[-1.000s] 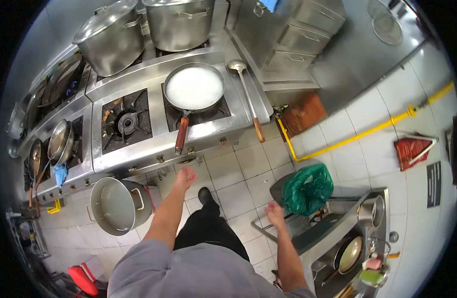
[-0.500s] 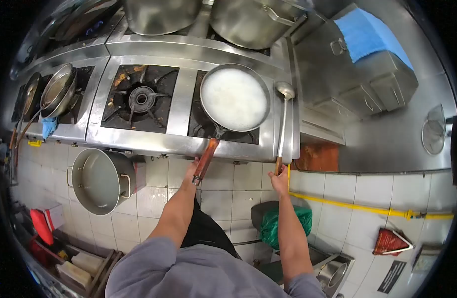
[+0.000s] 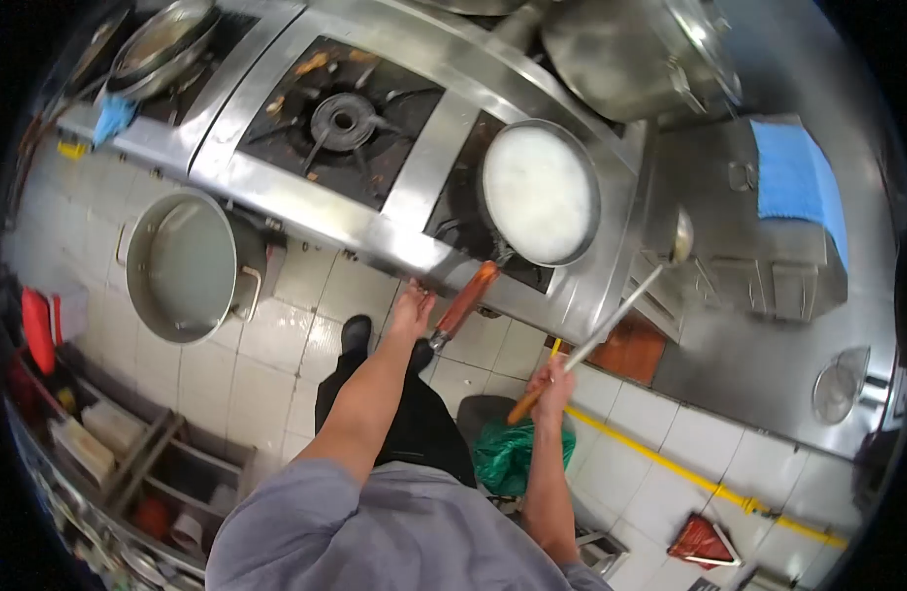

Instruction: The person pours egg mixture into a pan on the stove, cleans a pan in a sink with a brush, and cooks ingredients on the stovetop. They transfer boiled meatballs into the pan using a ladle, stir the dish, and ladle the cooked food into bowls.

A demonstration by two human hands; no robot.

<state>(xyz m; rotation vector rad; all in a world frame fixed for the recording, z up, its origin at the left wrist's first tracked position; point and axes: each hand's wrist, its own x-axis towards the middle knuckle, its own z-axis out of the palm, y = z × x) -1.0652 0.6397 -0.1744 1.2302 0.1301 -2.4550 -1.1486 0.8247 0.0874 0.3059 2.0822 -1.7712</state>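
1. One round metal pan of white contents (image 3: 539,194) sits on the steel stove (image 3: 404,241), its handle angled toward the person.
2. One long metal ladle with a wooden grip (image 3: 621,310) – right of the pan, slanting, bowl outward.
3. Right hand (image 3: 549,387): fingers closed round the ladle's grip.
4. Left hand (image 3: 411,307): fingers loosely open, empty – near the pan's handle.

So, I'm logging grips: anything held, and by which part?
The right hand holds the ladle by its wooden handle, near the metal shaft; the left hand is empty.
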